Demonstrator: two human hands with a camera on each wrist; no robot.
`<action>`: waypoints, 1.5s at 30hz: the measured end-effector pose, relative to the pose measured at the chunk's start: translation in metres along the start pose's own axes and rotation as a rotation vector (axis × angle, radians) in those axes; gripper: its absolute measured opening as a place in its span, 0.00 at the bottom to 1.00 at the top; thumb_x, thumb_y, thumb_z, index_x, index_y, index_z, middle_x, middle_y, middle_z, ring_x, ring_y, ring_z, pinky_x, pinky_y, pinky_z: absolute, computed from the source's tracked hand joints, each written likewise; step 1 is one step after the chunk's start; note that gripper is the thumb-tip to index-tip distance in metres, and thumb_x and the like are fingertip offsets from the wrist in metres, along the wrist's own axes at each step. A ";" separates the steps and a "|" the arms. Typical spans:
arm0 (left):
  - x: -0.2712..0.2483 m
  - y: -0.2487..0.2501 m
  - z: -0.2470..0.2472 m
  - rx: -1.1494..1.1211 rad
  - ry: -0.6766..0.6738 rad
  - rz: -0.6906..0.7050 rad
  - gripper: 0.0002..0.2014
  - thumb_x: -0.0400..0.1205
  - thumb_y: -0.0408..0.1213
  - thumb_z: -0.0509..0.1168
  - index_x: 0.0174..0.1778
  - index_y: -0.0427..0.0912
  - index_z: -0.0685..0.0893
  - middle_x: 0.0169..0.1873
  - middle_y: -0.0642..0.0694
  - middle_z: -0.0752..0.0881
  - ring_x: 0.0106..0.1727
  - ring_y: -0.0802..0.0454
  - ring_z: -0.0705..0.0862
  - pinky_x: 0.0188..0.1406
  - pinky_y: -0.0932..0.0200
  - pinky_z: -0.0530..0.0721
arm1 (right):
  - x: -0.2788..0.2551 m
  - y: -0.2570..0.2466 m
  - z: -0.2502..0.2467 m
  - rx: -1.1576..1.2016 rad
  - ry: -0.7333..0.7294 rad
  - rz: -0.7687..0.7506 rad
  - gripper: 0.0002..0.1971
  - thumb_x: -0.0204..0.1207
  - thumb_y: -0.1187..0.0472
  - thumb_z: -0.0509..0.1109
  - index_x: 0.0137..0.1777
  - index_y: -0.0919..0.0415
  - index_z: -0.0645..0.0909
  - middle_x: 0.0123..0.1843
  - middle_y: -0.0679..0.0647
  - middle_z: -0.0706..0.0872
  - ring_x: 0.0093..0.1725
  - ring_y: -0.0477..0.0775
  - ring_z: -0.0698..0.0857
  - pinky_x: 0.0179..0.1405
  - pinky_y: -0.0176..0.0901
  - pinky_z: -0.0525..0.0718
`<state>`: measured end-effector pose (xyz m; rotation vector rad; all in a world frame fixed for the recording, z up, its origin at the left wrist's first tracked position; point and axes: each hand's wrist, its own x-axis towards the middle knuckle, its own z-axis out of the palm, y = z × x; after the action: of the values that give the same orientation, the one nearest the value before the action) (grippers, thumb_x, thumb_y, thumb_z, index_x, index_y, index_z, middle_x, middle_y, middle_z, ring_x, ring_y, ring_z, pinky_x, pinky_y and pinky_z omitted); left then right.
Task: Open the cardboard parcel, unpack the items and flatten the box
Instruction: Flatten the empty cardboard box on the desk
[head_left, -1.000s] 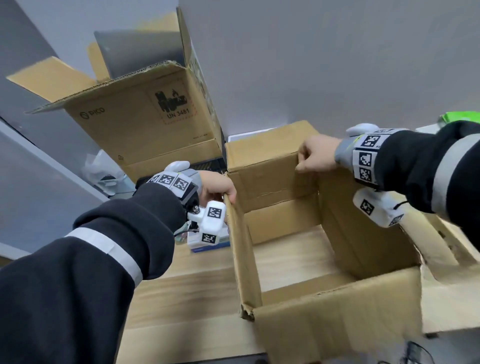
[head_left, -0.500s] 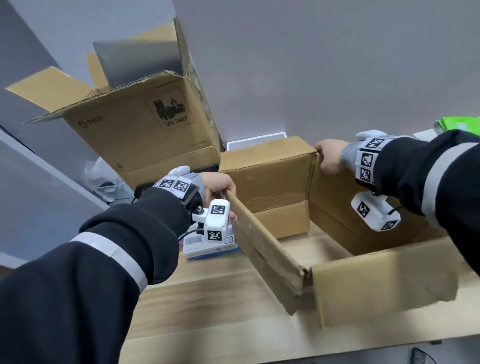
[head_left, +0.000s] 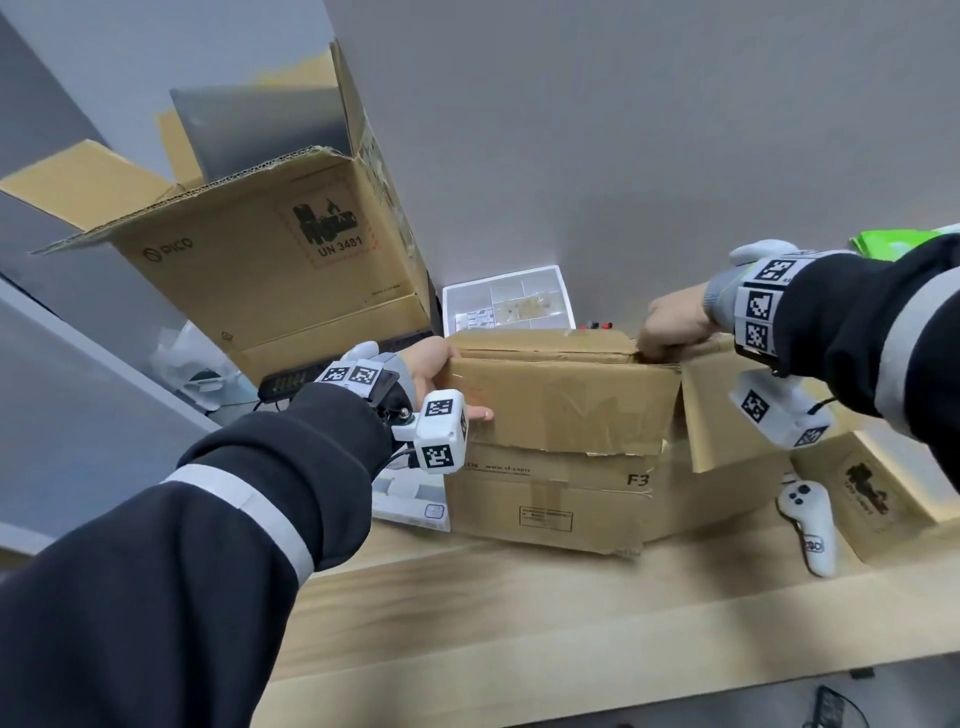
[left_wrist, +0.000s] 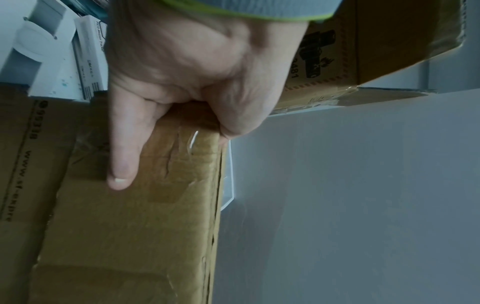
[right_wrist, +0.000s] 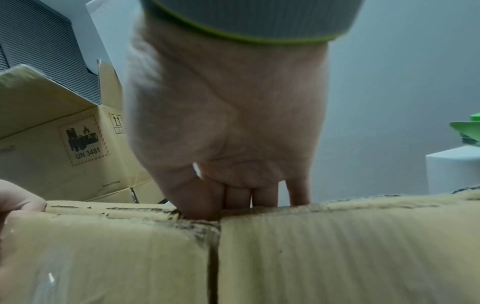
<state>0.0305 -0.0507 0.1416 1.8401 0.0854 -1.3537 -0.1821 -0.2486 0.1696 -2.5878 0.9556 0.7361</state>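
Head view shows the cardboard parcel (head_left: 561, 441) collapsed almost flat and standing on edge on the bench (head_left: 519, 613), its long axis running left to right, its broad printed face turned toward the person and its folded edge uppermost. One flap (head_left: 727, 410) hangs open at the right end. The left hand (head_left: 436, 374) grips the upper left corner, thumb (left_wrist: 122, 144) laid flat on the near face and the other fingers curled over the top edge out of sight. The right hand (head_left: 672, 325) clamps the upper right corner, its fingers (right_wrist: 239, 195) hooked down behind the top edge where two panels meet. Just behind the parcel a white compartment tray (head_left: 506, 301) holds small pale bits and labelled packets; what they are cannot be made out. To the left rear stands a larger open carton (head_left: 270, 270) marked UN 3481, flaps up, its contents hidden. A white handheld controller (head_left: 810, 525) lies on the bench right of the parcel, beside another brown box (head_left: 883, 493).
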 end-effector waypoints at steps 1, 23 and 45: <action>0.001 -0.002 0.001 -0.005 0.005 0.004 0.18 0.82 0.28 0.55 0.69 0.37 0.68 0.69 0.28 0.76 0.45 0.18 0.87 0.29 0.29 0.90 | 0.000 0.001 0.002 0.034 -0.002 -0.008 0.11 0.75 0.58 0.68 0.32 0.58 0.77 0.32 0.54 0.80 0.30 0.54 0.76 0.33 0.40 0.73; 0.000 -0.033 -0.026 0.376 0.163 0.196 0.11 0.71 0.44 0.67 0.44 0.44 0.77 0.31 0.46 0.71 0.28 0.52 0.65 0.31 0.58 0.78 | 0.016 0.009 0.041 -0.176 0.164 -0.133 0.17 0.70 0.51 0.79 0.55 0.52 0.79 0.50 0.46 0.81 0.50 0.53 0.81 0.52 0.47 0.82; 0.027 -0.075 -0.064 1.127 0.261 0.820 0.17 0.78 0.32 0.76 0.58 0.58 0.94 0.30 0.62 0.87 0.30 0.58 0.80 0.38 0.63 0.82 | 0.020 -0.002 0.051 -0.153 0.066 -0.096 0.22 0.61 0.52 0.86 0.49 0.50 0.77 0.48 0.46 0.84 0.50 0.54 0.85 0.53 0.49 0.85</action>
<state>0.0536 0.0291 0.0819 2.4568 -1.3882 -0.5291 -0.1861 -0.2356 0.1171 -2.7846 0.8153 0.7285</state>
